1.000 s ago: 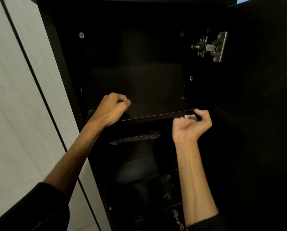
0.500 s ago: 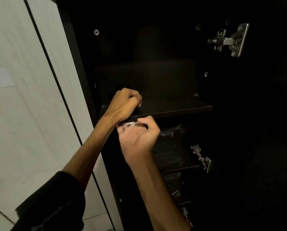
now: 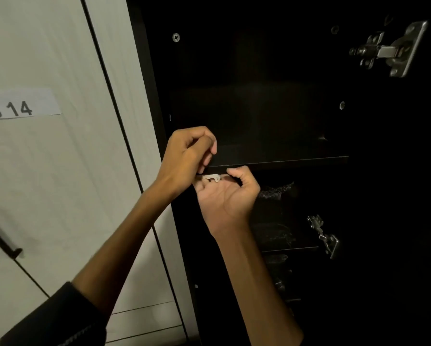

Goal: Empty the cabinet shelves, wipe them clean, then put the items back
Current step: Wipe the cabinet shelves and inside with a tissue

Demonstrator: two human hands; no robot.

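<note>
A dark open cabinet fills the middle and right, with a black shelf board (image 3: 279,161) across it at hand height. My left hand (image 3: 187,156) is curled over the shelf's front left end, fingers bent onto the edge. My right hand (image 3: 227,196) is just below, palm up, fingers pinching a small white clip-like piece (image 3: 210,177) right under the shelf's front edge. Dark crinkled bags (image 3: 274,191) lie on the shelves below, hard to make out.
A metal hinge (image 3: 389,49) sits at the upper right and another hinge (image 3: 324,236) lower down. To the left stands a pale cabinet door (image 3: 47,171) with a paper label reading "S 14" (image 3: 17,107) and black handles (image 3: 2,245).
My right hand moved from the shelf's right end to its left end, beside my left hand, carrying the small white piece. The view shifted left, so the cabinet now sits further right.
</note>
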